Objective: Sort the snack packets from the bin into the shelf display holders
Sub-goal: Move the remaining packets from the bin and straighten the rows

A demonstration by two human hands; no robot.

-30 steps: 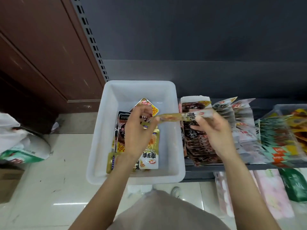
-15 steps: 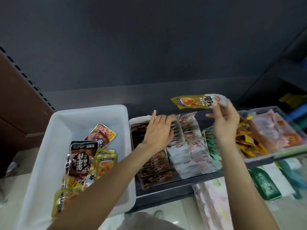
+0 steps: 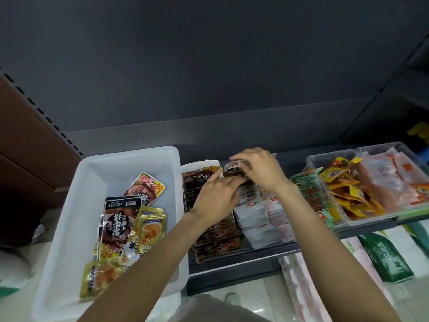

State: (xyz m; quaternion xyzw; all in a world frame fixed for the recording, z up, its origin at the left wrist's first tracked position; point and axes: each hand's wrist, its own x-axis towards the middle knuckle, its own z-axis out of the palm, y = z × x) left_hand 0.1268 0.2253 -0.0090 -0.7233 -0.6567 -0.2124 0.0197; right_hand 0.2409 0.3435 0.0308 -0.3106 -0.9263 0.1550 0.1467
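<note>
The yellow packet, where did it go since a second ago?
The right hand carried the yellow packet from over the bin up, then down to the back of the white packets' row, still holding it. The left hand moved from bin to shelf rows. The bin's other packets stayed put.

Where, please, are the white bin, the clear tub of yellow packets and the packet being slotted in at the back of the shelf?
white bin (image 3: 130, 156): head view, bare far rim.
clear tub (image 3: 312, 160): head view, left corner of its wall.
packet (image 3: 233, 174): head view, its printed face between the two hands.
</note>
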